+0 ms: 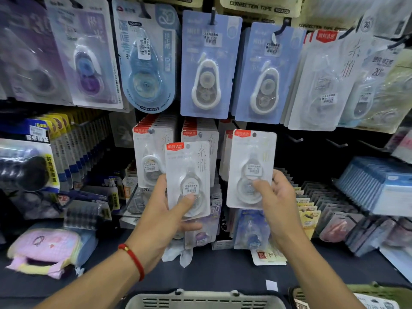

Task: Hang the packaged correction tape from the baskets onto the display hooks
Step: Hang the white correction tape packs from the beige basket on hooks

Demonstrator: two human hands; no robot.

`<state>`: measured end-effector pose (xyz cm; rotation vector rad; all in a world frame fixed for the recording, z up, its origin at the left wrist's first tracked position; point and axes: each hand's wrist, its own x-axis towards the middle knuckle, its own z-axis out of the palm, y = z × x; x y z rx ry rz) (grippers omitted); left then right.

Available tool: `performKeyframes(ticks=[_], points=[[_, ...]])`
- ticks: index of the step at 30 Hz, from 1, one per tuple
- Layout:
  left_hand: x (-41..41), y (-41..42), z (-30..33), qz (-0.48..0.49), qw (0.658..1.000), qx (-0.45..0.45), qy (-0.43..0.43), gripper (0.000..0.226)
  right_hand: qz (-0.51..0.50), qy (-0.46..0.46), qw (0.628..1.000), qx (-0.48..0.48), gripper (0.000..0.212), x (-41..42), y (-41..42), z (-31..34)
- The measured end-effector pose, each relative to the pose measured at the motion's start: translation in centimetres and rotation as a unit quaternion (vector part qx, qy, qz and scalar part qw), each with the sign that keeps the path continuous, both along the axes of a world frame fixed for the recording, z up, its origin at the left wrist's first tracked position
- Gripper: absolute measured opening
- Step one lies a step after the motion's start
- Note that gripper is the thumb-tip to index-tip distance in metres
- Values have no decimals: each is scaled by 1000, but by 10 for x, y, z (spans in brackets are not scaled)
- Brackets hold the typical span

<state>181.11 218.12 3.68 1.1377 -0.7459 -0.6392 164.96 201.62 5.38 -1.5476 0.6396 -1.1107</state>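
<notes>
Head view shows me two hands, each holding one pack up in front of the wall of hooks. My left hand grips a white card pack of correction tape with a red label at the top; the thumb presses the clear bubble on the front and the fingers curl round behind. My right hand grips a second white card pack with a red label the same way, thumb on the front.

Both packs stand upright, long side up and down, with the small round hanging hole at the top, well above each grip. So the hole leads and the hand follows from below.

The right pack's hole sits just beside the stack of same white packs already hanging behind it, so I judge this pack goes on first (I cannot see the hook tip itself). The left pack is lower, in front of two other full rows.

Some bare black hooks stick out to the right, near the right hand.

Below is a dark blue shelf top. A grey plastic basket sits at the bottom edge, with a green basket beside it.
</notes>
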Motion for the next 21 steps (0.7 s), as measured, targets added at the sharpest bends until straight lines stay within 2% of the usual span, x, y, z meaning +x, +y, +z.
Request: performKeyframes(ticks=[5,8,10,11,13,15,17,19,21], points=[[-3,-1,1,-9,1000,8,-16,44,0,2,1000,-1,16,-3,-5,1],[-3,-1,1,-4,1000,5,-16,43,-7,-4,1000,-15,27,-4,-3,1],[-2,-1,1,1,1000,7,-8,45,-26,9,999,-25,23,-3,-3,1],[-2,-1,1,2,1000,9,-4,46,-42,33,998,-27,25,-3,-4,0],[-1,-2,0,3,1000,14,-3,51,-83,126,988,-44,41,-3,-6,-2],[-3,-2,0,2,1000,22,-13,56,-131,223,962,-91,52,-3,-4,-6],[-5,-1,0,-8,999,27,-23,55,-157,220,954,-128,46,-2,3,-6],[-7,-1,0,-21,999,27,-24,50,-127,188,963,-148,36,-1,8,-3],[-9,0,1,-36,999,28,-26,47,-6,168,977,-133,25,2,13,0]])
